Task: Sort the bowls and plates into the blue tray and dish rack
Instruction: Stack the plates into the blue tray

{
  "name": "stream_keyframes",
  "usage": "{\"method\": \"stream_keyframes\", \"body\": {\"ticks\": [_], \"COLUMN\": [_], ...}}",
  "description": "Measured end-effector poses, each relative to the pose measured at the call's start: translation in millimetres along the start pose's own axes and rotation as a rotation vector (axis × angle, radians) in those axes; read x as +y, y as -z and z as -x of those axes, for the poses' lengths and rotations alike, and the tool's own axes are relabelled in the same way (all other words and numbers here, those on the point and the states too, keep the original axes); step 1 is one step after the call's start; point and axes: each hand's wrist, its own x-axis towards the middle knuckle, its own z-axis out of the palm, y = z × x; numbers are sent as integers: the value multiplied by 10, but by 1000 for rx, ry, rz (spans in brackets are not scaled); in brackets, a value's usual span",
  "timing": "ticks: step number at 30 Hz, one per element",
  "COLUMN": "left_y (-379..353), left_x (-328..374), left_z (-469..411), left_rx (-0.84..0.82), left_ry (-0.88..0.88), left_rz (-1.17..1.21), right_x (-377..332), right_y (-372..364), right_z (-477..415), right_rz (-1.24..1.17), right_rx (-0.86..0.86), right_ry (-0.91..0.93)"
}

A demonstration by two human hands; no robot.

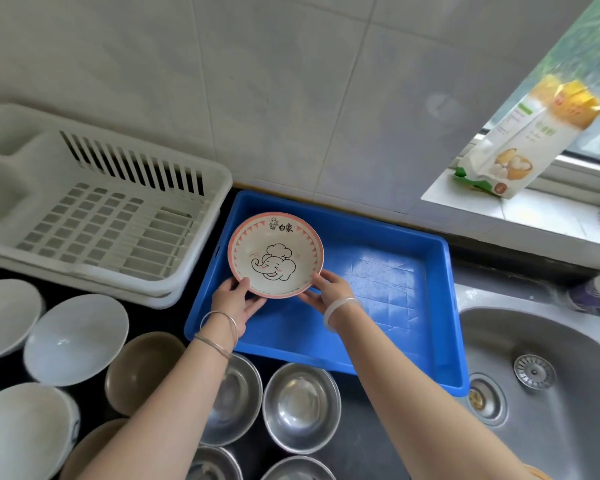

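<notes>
Both hands hold one pink-rimmed plate (275,255) with an elephant drawing over the far left part of the blue tray (378,306). My left hand (236,303) grips its near left rim, and my right hand (326,289) grips its near right rim. The tray's floor holds nothing else. A white dish rack (94,209) stands to the left of the tray, with nothing in it. White bowls (77,337), brown bowls (142,368) and steel bowls (300,407) crowd the dark counter near me.
A steel sink (541,375) with a drain strainer lies to the right of the tray. A flour bag (520,140) leans on the window sill at the upper right. Tiled wall runs behind the rack and tray.
</notes>
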Motion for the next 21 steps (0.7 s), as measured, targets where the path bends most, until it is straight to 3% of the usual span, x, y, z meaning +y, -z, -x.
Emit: {"method": "stream_keyframes", "body": {"ticks": [15, 21], "left_y": [-106, -184], "left_x": [-76, -208], "left_z": [-68, 153], "left_rx": [155, 138], "left_ry": [-186, -259], "left_rz": [12, -45], "right_x": [-50, -34], "right_y": [-113, 5], "right_z": [-15, 155], "right_rz": [-49, 163], "right_rx": [31, 0], "right_ry": [21, 81]}}
